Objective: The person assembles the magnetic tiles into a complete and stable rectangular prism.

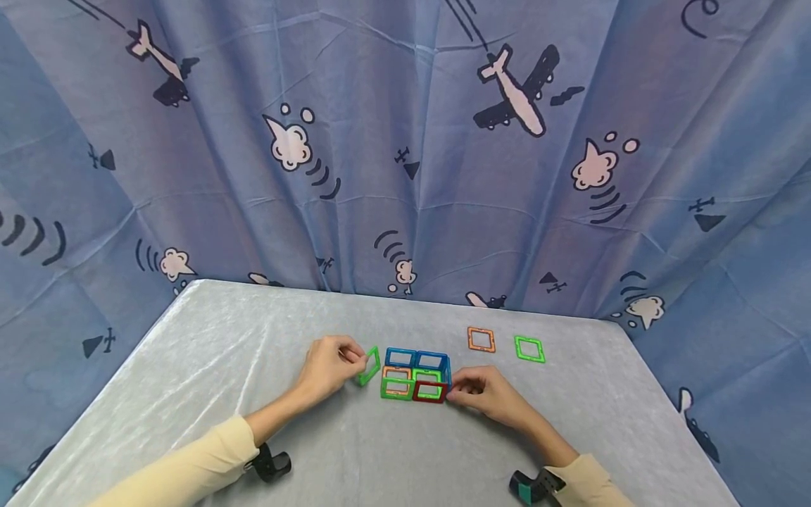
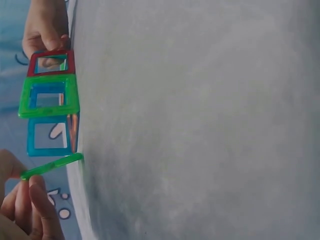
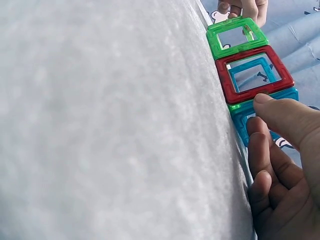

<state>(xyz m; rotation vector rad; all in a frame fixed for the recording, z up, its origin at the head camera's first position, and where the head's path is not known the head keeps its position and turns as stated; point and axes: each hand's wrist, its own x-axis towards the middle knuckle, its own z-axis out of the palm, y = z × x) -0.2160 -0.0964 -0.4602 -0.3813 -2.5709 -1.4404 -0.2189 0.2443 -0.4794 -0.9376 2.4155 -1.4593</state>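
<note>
In the head view my left hand (image 1: pixel 331 367) pinches a green square magnetic tile (image 2: pixel 55 164), tilted upright just left of a low box of joined tiles, with a small gap. The box has a green tile (image 1: pixel 397 398) and a red tile (image 3: pixel 223 81) in front, blue tiles (image 1: pixel 401 350) at the back and a blue tile (image 1: pixel 449 370) on the right side. Orange and green tiles show inside it. My right hand (image 1: pixel 486 396) grips the box's right front corner, thumb on the edge by the red tile and curled fingers against the blue side.
A loose orange square tile (image 1: pixel 481 329) and a loose green square tile (image 1: pixel 529 339) lie flat behind and right of the box. A pale cloth covers the table (image 1: pixel 355 458). Beyond its far edge hangs a blue curtain (image 1: pixel 380 70) printed with airplanes.
</note>
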